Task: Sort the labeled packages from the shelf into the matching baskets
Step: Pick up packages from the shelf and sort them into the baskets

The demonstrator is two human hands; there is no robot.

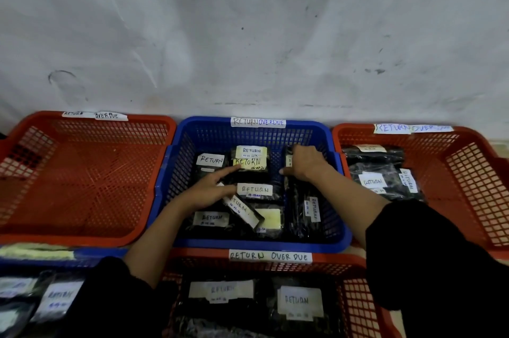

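A blue basket tagged "RETURN OVERDUE" stands in the middle and holds several black packages with white "RETURN" labels. My left hand lies inside it with fingers straight, the forefinger touching a yellow-labelled package and the palm over a tilted package. My right hand reaches in from the right, its fingers curled over the top of a black package at the basket's right side.
A red basket at left holds nothing I can see. The red basket at right holds black labelled packages. A nearer red basket and a blue one at bottom left hold more packages. A wall stands behind.
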